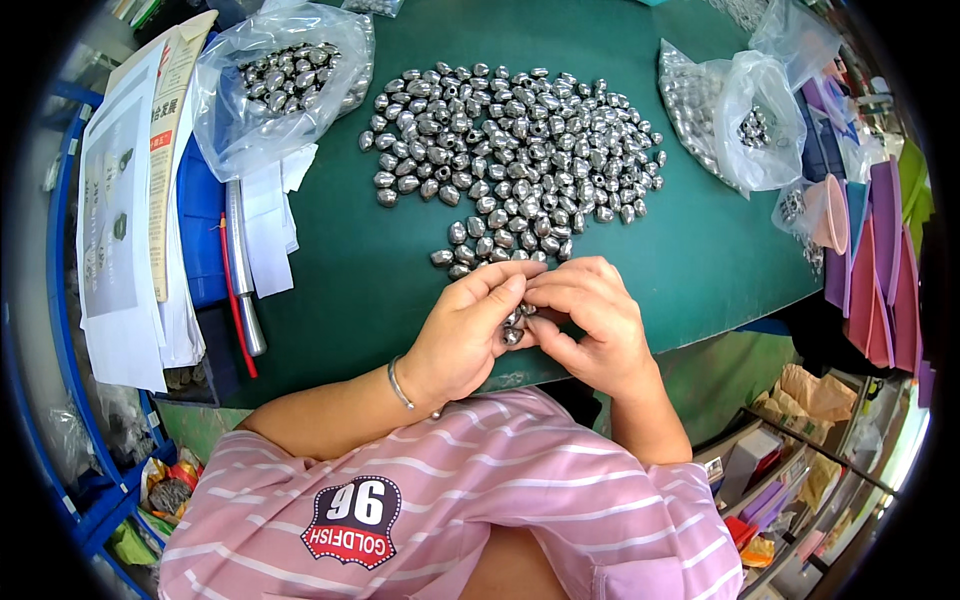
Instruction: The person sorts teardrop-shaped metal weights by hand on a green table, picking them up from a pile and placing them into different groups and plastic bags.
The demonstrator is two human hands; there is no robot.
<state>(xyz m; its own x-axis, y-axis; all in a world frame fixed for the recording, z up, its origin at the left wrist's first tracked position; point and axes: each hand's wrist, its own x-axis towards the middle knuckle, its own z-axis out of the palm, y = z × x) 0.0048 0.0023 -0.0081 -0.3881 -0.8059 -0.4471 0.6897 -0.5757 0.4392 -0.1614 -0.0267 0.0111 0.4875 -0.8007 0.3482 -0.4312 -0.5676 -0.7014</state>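
Left hand [462, 328] and right hand [602, 328] meet, fingers [578, 296] curled, perhaps pinching.

In front of me stretches a dark green counter [340, 330], brightly lit. A blue-framed rack [118, 490] stands at my left. Low on my right, shelves [840, 460] hold boxes [745, 465] and crumpled brown paper [812, 395]; green floor [665, 375] shows between them and my counter.

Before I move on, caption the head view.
Both hands meet around metal beads at a green table, near a loose spread of more.
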